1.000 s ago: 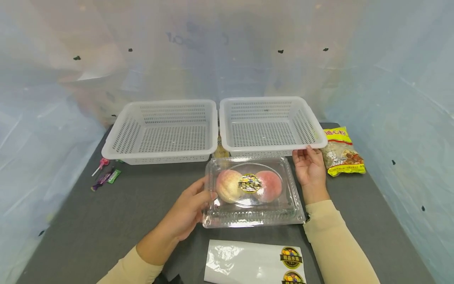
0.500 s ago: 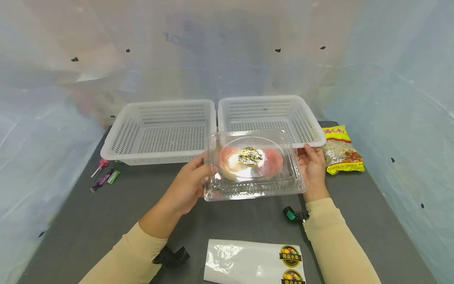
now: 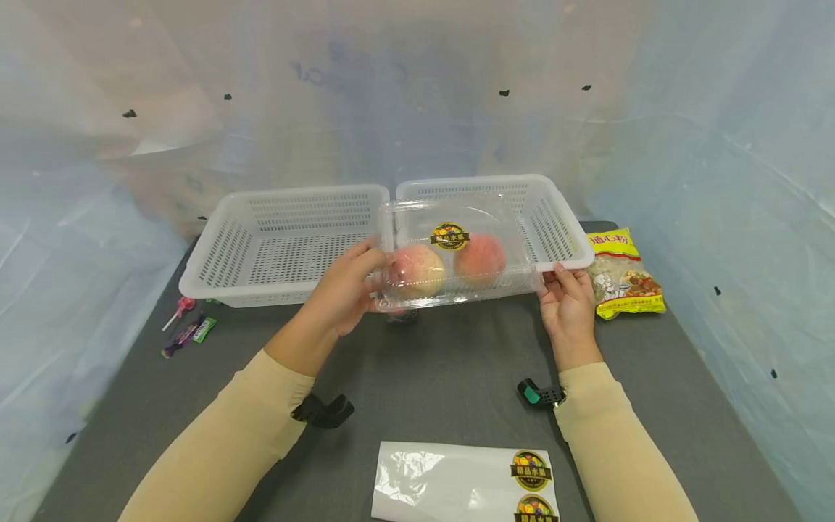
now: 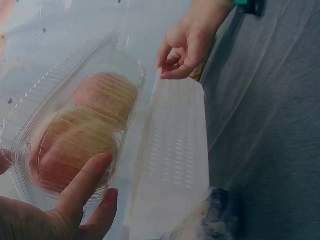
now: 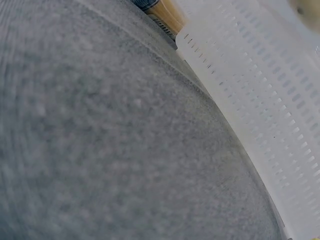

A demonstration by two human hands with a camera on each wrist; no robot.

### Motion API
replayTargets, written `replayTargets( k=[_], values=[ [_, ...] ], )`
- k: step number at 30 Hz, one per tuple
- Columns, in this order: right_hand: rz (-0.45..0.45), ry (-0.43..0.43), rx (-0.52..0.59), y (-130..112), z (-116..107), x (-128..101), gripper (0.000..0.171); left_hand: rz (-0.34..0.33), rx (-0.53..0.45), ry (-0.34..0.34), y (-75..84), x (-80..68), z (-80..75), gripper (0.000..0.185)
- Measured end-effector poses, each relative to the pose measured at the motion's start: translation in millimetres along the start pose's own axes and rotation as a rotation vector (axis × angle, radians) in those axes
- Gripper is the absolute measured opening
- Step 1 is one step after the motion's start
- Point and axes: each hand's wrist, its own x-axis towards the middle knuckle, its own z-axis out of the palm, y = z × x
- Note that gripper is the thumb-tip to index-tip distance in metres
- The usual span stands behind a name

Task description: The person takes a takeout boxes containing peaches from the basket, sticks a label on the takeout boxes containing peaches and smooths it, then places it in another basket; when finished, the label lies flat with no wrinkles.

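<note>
A clear plastic clamshell box (image 3: 457,283) with two peaches (image 3: 479,259) inside is tilted in the air over the front of the right white basket (image 3: 574,210). On its lid is a round black and gold sticker (image 3: 450,236). My left hand (image 3: 342,290) grips the box by its left end; in the left wrist view the thumb and fingers lie along its side, next to the peaches (image 4: 75,150). My right hand (image 3: 566,304) pinches the rim of the right basket at its front right corner, and the left wrist view shows this hand (image 4: 190,45) at the rim too.
The left white basket (image 3: 287,293) stands beside the right one. A yellow bag of pasta (image 3: 626,275) lies at the right. A pink lollipop (image 3: 185,304) and wrapped candies (image 3: 189,332) lie at the left. A white sheet with round stickers (image 3: 443,478) lies in front.
The left hand has carried the clamshell box up and forward, from over the table to over the right basket, and its lid now tilts differently. The right hand stays on the basket's rim.
</note>
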Motion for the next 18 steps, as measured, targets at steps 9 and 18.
replayTargets(
  k=[9,18],
  values=[
    [-0.002,-0.008,-0.059,1,-1,1,0.025,-0.052,-0.003,0.064,14.1,47.7,10.7,0.079],
    [0.001,-0.015,-0.057,0,-4,1,0.046,-0.125,0.085,0.107,16.7,85.8,23.9,0.093]
  ],
)
